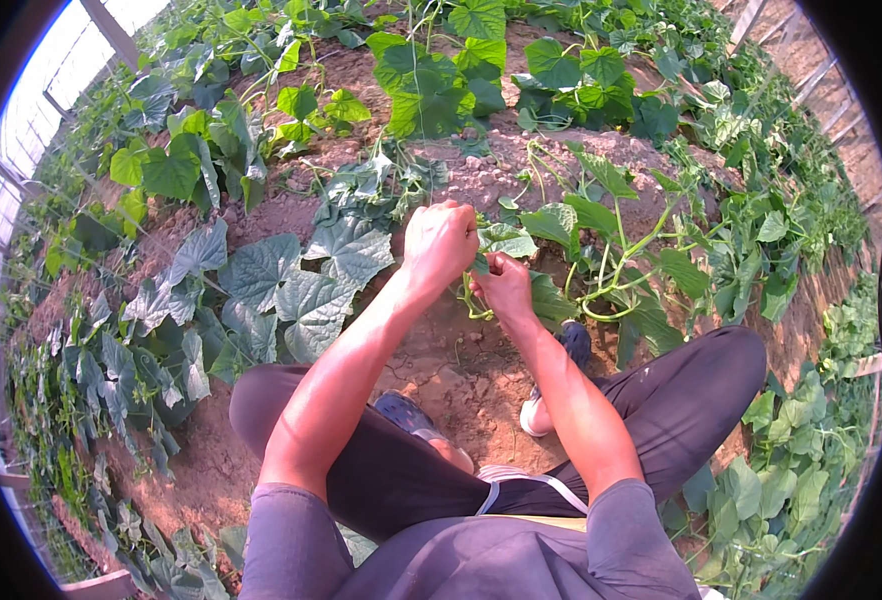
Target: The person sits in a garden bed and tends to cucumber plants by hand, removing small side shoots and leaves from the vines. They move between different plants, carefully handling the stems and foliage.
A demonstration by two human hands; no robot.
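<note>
My left hand (443, 238) is closed near the upper end of a cucumber-like vine, with a thin string (417, 82) running up above it. My right hand (502, 282) is just to its right and lower, its thumb and finger pinching a small green leaf (479, 263) between the two hands. What the left fingers hold is hidden behind the fist. A looped green vine stem (612, 289) lies on the soil to the right of my right hand, with broad leaves on it. Large dull green leaves (315, 304) spread to the left of my left forearm.
Upright leafy plants (430, 90) grow beyond a ridge of crumbly soil (478, 169). My bent knees and clog-type shoes (403, 412) are on the cracked ground below the hands. Dense foliage stands at both sides, with a light-coloured frame (816, 79) at the upper right.
</note>
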